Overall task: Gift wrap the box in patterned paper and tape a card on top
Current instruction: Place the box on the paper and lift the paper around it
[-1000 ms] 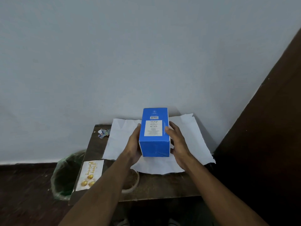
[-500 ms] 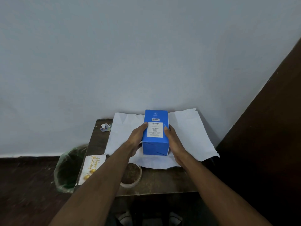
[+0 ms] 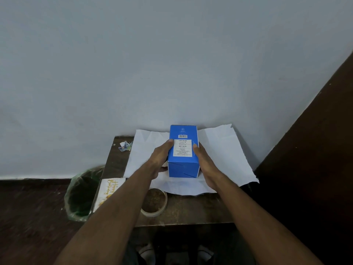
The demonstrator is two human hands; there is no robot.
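I see the blue box [image 3: 183, 150] lying on its long side between my two hands, its top face carrying a white printed label and a barcode, its near end showing folded flaps. It rests on a sheet of paper [image 3: 225, 150] whose white side faces up, creased and spread wide on both sides of my hands. My left hand [image 3: 162, 155] grasps the box's left face, thumb hooked over the top edge, fingers hidden behind the hand. My right hand [image 3: 205, 161] presses flat against the right face, fingers running straight along it, thumb tip at the top edge.

Just behind my left forearm lies a roll of clear tape [image 3: 155, 204] on the dark wooden table [image 3: 191, 211], and further left of it a white birthday card [image 3: 108, 190] with gold lettering, at the table's left edge. Beyond my left hand, near the wall, sits a small crumpled scrap [image 3: 125, 146]. The paper's right corner overhangs the table edge beside a dark wooden panel [image 3: 305, 150]. Left of the table, on the floor, stands a green-lined bin [image 3: 82, 194].
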